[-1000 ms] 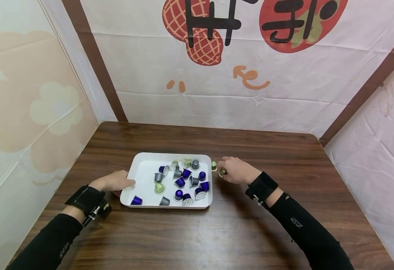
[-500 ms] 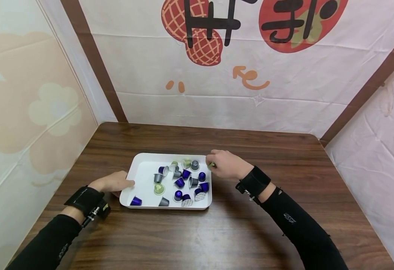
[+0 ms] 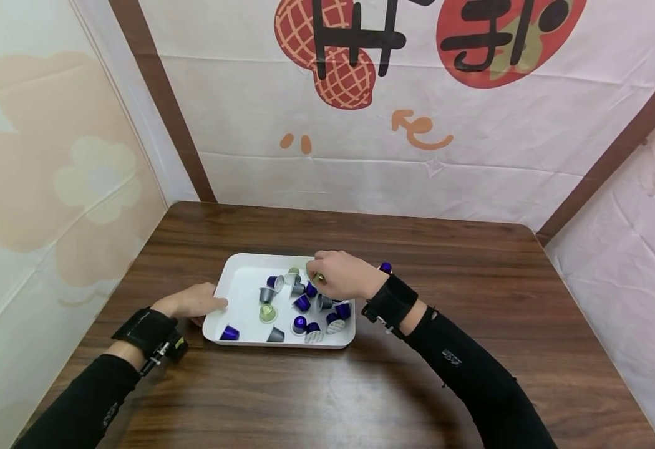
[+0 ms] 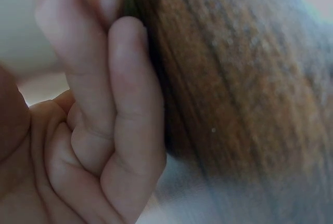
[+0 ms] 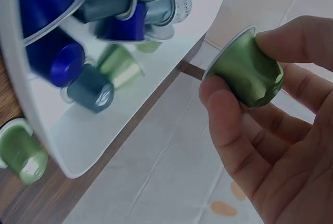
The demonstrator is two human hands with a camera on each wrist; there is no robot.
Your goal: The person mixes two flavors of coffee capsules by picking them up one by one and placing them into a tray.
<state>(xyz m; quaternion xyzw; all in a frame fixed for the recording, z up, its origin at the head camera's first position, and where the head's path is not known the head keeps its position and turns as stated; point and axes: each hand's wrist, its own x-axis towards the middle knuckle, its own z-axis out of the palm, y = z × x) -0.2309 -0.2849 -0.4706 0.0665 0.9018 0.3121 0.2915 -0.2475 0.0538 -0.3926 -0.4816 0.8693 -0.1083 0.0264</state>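
Observation:
My right hand (image 3: 339, 275) pinches a green coffee capsule (image 5: 247, 70) between thumb and fingers, above the far right part of a white tray (image 3: 240, 271). In the right wrist view the capsule's foil rim faces up and left. At the tray's left edge my left hand (image 3: 194, 302) grips the rim, thumb on top and the other fingers below. Several coffee capsules lie scattered in the tray: blue ones such as a blue capsule (image 3: 229, 332), grey ones such as a grey capsule (image 3: 276, 335), and a light green capsule (image 3: 267, 313). My right hand hides some of them.
On the wooden table (image 3: 417, 374), a blue capsule (image 3: 385, 267) shows behind my right wrist. Another green capsule (image 5: 22, 154) lies just outside the tray wall in the right wrist view. A printed cloth wall (image 3: 361, 181) stands behind the table.
My right hand has moved left from the table beside the tray to above the tray, carrying the green capsule. The left hand keeps its place on the tray's edge.

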